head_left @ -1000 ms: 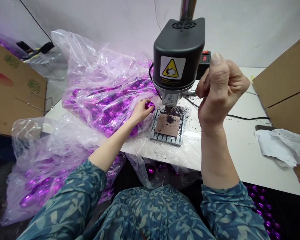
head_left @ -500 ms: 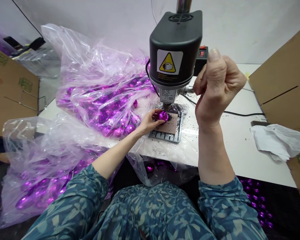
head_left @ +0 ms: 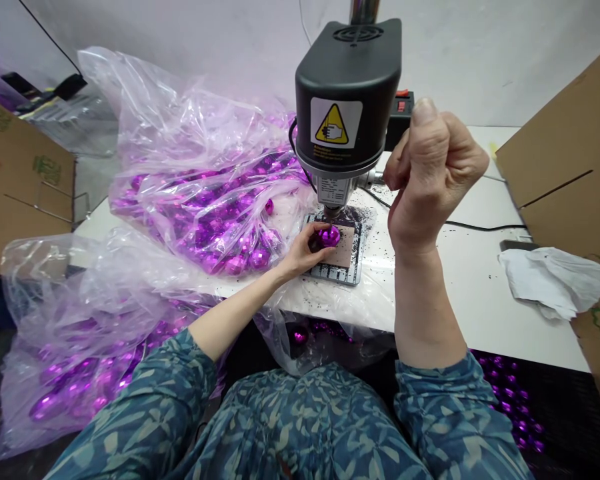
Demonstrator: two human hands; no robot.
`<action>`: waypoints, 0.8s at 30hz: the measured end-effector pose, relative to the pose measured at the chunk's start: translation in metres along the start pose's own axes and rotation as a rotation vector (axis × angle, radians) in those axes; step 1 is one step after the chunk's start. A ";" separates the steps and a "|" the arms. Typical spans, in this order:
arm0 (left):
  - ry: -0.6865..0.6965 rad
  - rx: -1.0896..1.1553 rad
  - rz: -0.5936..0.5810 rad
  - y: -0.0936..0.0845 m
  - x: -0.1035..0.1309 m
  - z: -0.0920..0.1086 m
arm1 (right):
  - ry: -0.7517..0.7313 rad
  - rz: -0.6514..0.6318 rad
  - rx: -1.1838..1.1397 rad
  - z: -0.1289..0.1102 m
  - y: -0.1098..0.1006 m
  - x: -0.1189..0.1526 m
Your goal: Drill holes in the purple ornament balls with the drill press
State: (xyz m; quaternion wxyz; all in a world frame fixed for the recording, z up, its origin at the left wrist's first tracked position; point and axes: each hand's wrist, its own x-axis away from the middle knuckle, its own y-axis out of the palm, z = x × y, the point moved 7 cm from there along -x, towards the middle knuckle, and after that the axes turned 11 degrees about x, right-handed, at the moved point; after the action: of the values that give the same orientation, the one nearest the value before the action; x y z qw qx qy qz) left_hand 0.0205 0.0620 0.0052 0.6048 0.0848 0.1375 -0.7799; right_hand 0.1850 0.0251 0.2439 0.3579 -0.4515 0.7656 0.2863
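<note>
At the far left I see a cardboard box (head_left: pixel 25 173), with a spill of clear plastic bagging (head_left: pixel 95 360) below it and purple balls showing through. Next, on the white table (head_left: pixel 480 287), a larger clear plastic bag (head_left: pixel 200 193) lies over a heap of faceted purple balls (head_left: pixel 235 260); one small loose ball (head_left: pixel 269 207) sits at its right side.

My left hand (head_left: pixel 304 253) reaches in over the table, thumb and fingers slightly parted and closed about a shiny purple ball (head_left: pixel 329 235). I have that ball over the brown board (head_left: pixel 345 257), just beneath the drill's lower end. The board lies on a slotted metal base plate (head_left: pixel 357 272), and dark shavings (head_left: pixel 356 215) are strewn on and around both.

Above stands the black drill head (head_left: pixel 349 73) with its yellow warning label (head_left: pixel 335 124). Behind it, to the right, is a black switch box (head_left: pixel 403 107) with red switches.

My right hand (head_left: pixel 433 173) is up beside the drill head, curled into a tight fist near the metal side shaft (head_left: pixel 375 179); I cannot tell whether it has hold of anything.

Further right, a black cable (head_left: pixel 485 228) crosses the table, a crumpled white cloth (head_left: pixel 555 283) lies near the edge, and a second cardboard box (head_left: pixel 570 173) stands beyond.
</note>
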 end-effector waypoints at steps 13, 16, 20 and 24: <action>-0.042 0.102 0.086 0.008 0.003 -0.018 | -0.069 0.041 -0.037 0.000 -0.008 0.016; -0.035 0.111 0.082 0.007 0.003 -0.016 | -0.141 0.055 -0.009 0.002 -0.012 0.028; -0.039 0.127 0.089 0.006 0.003 -0.015 | -0.150 0.056 0.046 0.007 -0.015 0.039; -0.031 0.135 0.077 0.008 0.004 -0.013 | -0.211 0.058 -0.017 0.008 -0.016 0.044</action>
State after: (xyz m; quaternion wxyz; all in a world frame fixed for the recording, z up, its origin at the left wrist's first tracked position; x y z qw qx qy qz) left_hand 0.0263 0.0605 -0.0090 0.6291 0.1185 0.0721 -0.7648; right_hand 0.1863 0.0027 0.2018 0.4243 -0.3994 0.7340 0.3489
